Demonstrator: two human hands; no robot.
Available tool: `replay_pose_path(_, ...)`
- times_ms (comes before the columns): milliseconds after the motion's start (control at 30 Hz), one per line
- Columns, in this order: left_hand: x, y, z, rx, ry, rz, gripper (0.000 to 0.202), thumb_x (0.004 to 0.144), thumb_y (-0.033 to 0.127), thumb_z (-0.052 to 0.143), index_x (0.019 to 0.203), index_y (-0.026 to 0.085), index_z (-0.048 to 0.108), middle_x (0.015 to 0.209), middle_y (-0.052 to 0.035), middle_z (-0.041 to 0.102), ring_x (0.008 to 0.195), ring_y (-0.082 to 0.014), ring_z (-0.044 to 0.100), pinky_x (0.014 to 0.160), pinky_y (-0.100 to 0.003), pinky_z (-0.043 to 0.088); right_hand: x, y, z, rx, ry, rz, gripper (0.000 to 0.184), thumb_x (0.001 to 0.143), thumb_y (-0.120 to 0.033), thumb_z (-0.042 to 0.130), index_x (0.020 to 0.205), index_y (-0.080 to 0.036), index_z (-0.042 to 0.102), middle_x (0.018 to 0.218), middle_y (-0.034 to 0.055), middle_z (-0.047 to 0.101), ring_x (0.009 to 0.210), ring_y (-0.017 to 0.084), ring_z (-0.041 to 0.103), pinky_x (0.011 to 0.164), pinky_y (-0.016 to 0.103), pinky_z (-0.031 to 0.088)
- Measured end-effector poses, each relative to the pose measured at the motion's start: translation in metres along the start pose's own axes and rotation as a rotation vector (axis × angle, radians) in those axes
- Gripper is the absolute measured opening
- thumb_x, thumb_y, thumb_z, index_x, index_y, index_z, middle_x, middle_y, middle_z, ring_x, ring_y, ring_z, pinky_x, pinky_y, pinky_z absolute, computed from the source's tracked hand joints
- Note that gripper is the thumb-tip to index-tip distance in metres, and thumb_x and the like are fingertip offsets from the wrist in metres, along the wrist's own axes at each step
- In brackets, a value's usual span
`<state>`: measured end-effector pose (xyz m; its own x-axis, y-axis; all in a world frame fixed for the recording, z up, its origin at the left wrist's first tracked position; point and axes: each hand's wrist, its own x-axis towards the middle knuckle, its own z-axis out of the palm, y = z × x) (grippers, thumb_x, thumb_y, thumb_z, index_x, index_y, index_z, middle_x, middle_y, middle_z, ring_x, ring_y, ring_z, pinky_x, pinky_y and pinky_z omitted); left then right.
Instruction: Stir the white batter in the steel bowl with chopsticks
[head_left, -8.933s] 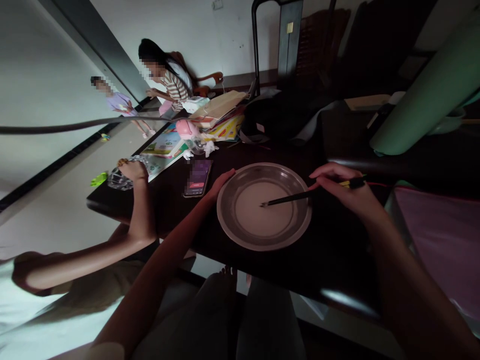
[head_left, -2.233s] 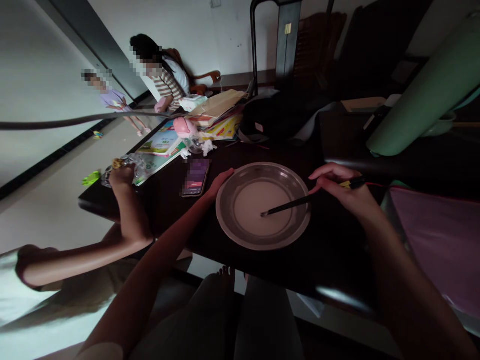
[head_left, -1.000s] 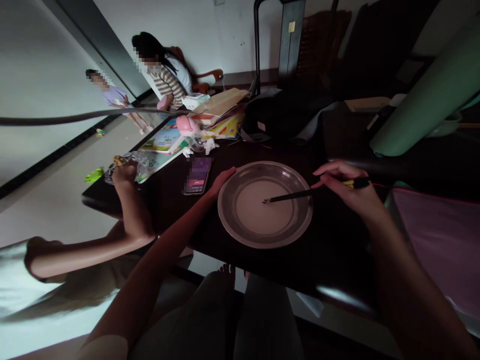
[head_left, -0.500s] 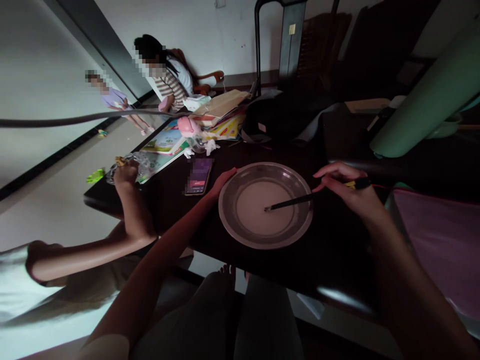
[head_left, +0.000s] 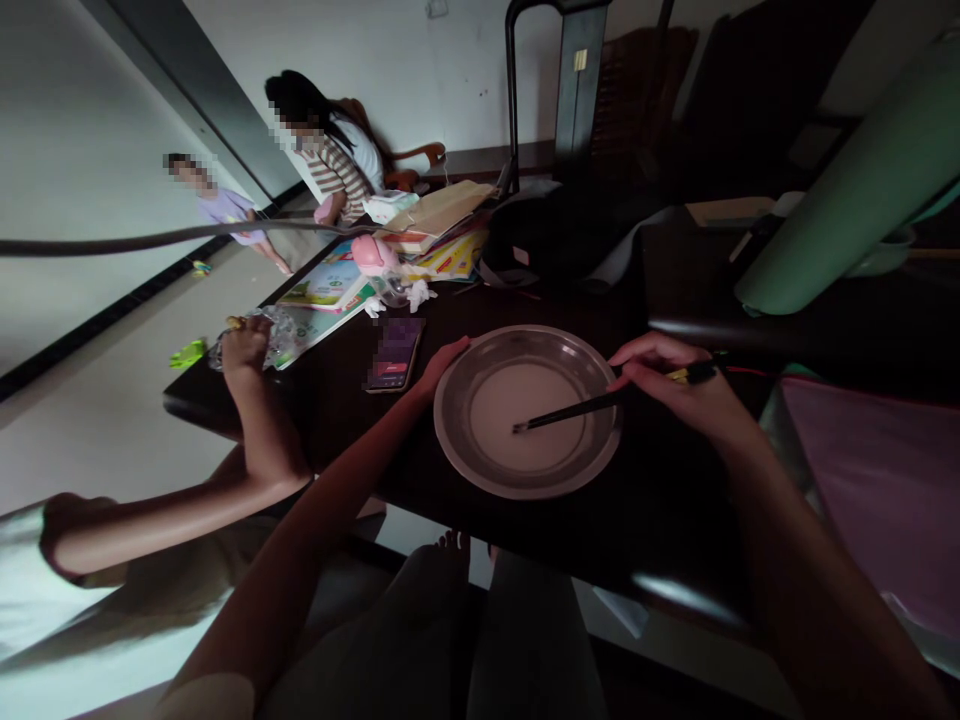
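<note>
Black brush [head_left: 570,411]: seen from the head, it has slid with its tip further left over the plate's base since half a second ago, and the gripping fingers have come nearer the rim; the plate and the supporting hand look nearly unmoved.
Right hand [head_left: 667,375]: closed in a pen-like pinch, thumb and fingers together on the handle with little gap; a yellow-and-black part shows behind the pinch, apparently the rear end of the same brush.
Brush tip [head_left: 517,428]: ahead and to the left of the pinch, over the plate's flat base; touching or just above it, I cannot tell.
Metal plate [head_left: 454,420]: left of the pinch, on the dark table [head_left: 660,540]; whether liquid covers its base is unclear.
Left hand [head_left: 446,365]: across the plate from the pinch, fingers loosely bent against the rim; whether they clasp it or only steady it is hidden.
Brush handling: probably light, with a stiff handle and a soft, easily splayed tip; best pinched on the handle, well behind the bristles.
Plate handling: likely rigid, not fragile, light enough to skid on the glossy tabletop; the broad rim is the place to hold.
Phone [head_left: 396,355]: just beyond the left hand, lying face up.
</note>
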<state>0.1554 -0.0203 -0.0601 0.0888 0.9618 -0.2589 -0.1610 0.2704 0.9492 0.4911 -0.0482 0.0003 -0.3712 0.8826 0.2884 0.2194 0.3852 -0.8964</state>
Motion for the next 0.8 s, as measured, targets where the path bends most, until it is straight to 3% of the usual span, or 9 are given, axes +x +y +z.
replay_pose_path(133, 0.000, 0.001, 0.001, -0.014, 0.012, -0.023, 0.039, 0.090, 0.042, 0.056, 0.111, 0.014, 0.074, 0.089, -0.0049, 0.078, 0.088, -0.0195, 0.071, 0.083, -0.026, 0.053, 0.001, 0.002, 0.005, -0.040, 0.015, -0.036, 0.007, 0.086, -0.030, 0.062, 0.088, -0.025, 0.068, 0.082, 0.0024, 0.075, 0.077, 0.020, 0.073, 0.067, 0.032, 0.056)
replay_pose_path(267, 0.001, 0.001, 0.000, 0.006, 0.010, -0.027, 0.040, 0.090, 0.042, 0.055, 0.111, 0.014, 0.074, 0.088, -0.0046, 0.078, 0.084, -0.0193, 0.071, 0.081, -0.027, 0.053, 0.000, 0.005, -0.003, -0.037, 0.083, -0.016, 0.007, 0.087, -0.026, 0.061, 0.091, -0.025, 0.067, 0.075, 0.0010, 0.073, 0.074, 0.019, 0.072, 0.066, 0.031, 0.055)
replay_pose_path(467, -0.001, 0.001, 0.001, 0.050, 0.006, -0.003, 0.043, 0.088, 0.048, 0.056, 0.110, 0.016, 0.074, 0.089, -0.0050, 0.077, 0.089, -0.0222, 0.071, 0.085, -0.030, 0.053, 0.000, 0.002, 0.004, 0.003, 0.004, -0.009, 0.006, 0.087, -0.028, 0.062, 0.088, -0.026, 0.068, 0.077, 0.0010, 0.074, 0.074, 0.019, 0.073, 0.063, 0.031, 0.055)
replay_pose_path(667, 0.000, 0.001, 0.000, 0.071, 0.009, 0.019, 0.044, 0.087, 0.048, 0.058, 0.112, 0.016, 0.074, 0.092, -0.0054, 0.078, 0.093, -0.0229, 0.070, 0.089, -0.031, 0.052, 0.001, 0.000, -0.005, 0.017, 0.125, 0.023, 0.006, 0.085, -0.031, 0.064, 0.086, -0.026, 0.067, 0.069, 0.0009, 0.071, 0.067, 0.021, 0.072, 0.061, 0.033, 0.055)
replay_pose_path(800, -0.001, 0.001, 0.000, 0.048, 0.002, 0.012, 0.041, 0.088, 0.044, 0.056, 0.111, 0.016, 0.075, 0.092, -0.0042, 0.078, 0.091, -0.0216, 0.071, 0.088, -0.030, 0.052, 0.001, 0.002, 0.001, 0.060, 0.046, 0.027, 0.005, 0.085, -0.029, 0.063, 0.086, -0.026, 0.067, 0.068, 0.0010, 0.072, 0.066, 0.020, 0.071, 0.059, 0.031, 0.053)
